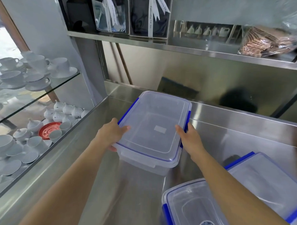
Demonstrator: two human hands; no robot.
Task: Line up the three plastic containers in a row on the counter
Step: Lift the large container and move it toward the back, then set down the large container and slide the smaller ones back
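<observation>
We have the first container [152,129], clear with a lid and blue side clips, on the steel counter [236,137] toward its back left corner. Our left hand [112,133] is clamped on its left edge, thumb on the lid, and our right hand [189,139] clasps the right edge by the blue clip. We cannot tell whether its base rests fully on the steel or is slightly raised.

To do this step well, we judge it best to keep both grips level, square the long side to the back wall, and leave room to the right for 2 more.

The second container [196,210] sits near the bottom edge, and the third container [263,182] lies just behind it at the right, the 2 close together and skewed. They are not yet in the row. A glass cabinet [44,95] of white cups [11,77] borders the counter's left side, so we should not swing an elbow that way.
</observation>
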